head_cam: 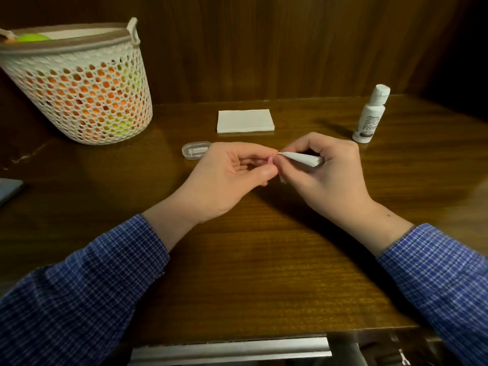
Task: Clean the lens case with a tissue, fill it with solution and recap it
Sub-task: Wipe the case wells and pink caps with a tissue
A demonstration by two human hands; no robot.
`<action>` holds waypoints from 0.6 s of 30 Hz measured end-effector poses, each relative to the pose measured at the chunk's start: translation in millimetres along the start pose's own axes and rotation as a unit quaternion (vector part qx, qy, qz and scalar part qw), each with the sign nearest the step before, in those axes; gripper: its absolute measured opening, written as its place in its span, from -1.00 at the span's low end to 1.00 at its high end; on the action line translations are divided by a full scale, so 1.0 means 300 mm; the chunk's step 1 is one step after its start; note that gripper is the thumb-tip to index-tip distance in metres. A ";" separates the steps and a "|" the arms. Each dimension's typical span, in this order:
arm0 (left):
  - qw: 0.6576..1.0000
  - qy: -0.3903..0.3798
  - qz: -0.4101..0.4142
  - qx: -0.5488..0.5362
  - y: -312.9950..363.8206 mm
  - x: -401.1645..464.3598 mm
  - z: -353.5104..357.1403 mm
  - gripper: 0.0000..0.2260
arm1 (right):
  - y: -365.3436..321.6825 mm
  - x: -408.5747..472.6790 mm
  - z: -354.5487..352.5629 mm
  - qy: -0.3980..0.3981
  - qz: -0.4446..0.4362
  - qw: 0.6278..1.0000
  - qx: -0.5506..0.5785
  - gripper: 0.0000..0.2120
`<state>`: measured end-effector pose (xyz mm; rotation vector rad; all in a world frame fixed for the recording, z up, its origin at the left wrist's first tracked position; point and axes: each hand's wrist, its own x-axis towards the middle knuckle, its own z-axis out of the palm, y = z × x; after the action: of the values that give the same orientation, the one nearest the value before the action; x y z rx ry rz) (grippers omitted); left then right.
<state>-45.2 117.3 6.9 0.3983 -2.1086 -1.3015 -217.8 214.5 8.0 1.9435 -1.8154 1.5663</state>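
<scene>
Basket (87, 101) of white perforated plastic stands at ten o'clock on the wooden table (237, 260), holding orange and yellow-green things seen through its holes. Just left of the hands, at about eleven o'clock from them, lies a clear oval container (196, 150) with something pale inside, too small to make out. A white bottle (371, 114) stands capped at two o'clock, and a folded stack of tissues (245, 121) lies at twelve. The left hand (227, 178) is curled nearly closed, thumb and fingertips pinching a small pink piece (271, 159), probably part of the lens case. The right hand (324, 173) is closed around a rolled tissue (301, 158), whose tip touches the pink piece above the table's centre.
</scene>
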 end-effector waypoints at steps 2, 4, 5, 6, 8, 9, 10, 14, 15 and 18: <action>1.000 0.015 0.012 0.005 0.002 -0.003 0.001 -0.72 | -0.005 0.000 0.002 0.002 0.012 1.000 0.005 -0.88; 0.999 0.028 0.023 0.011 0.006 -0.007 0.005 -0.72 | -0.010 0.003 0.002 0.009 0.019 1.000 0.005 -0.89; 0.999 0.034 0.028 0.019 0.009 -0.009 0.008 -0.72 | -0.012 0.004 0.003 0.012 0.022 1.000 0.006 -0.88; 0.998 0.041 0.033 0.030 0.011 -0.011 0.011 -0.72 | -0.014 0.004 0.004 0.014 0.026 1.000 0.007 -0.87; 0.997 0.057 0.033 0.047 0.011 -0.013 0.015 -0.72 | -0.017 0.004 0.008 0.019 0.035 0.999 0.009 -0.84; 0.996 0.066 0.031 0.052 0.010 -0.013 0.016 -0.71 | -0.018 0.003 0.009 0.019 0.043 0.999 0.014 -0.83; 0.995 0.075 0.030 0.057 0.009 -0.014 0.017 -0.71 | -0.017 0.003 0.010 0.017 0.053 0.998 0.020 -0.82; 0.988 0.107 0.031 0.103 0.016 -0.021 0.022 -0.70 | -0.012 0.005 0.010 -0.002 0.104 0.994 0.043 -0.82; 0.985 0.114 0.033 0.121 0.017 -0.023 0.023 -0.69 | -0.011 0.006 0.010 -0.008 0.119 0.992 0.050 -0.82; 0.976 0.130 0.041 0.172 0.023 -0.028 0.026 -0.68 | -0.014 0.010 0.011 -0.029 0.151 0.985 0.076 -0.83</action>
<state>-43.4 130.5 7.5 0.5869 -2.0977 -0.7866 -213.2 211.6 10.9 1.8602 -2.1591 1.7982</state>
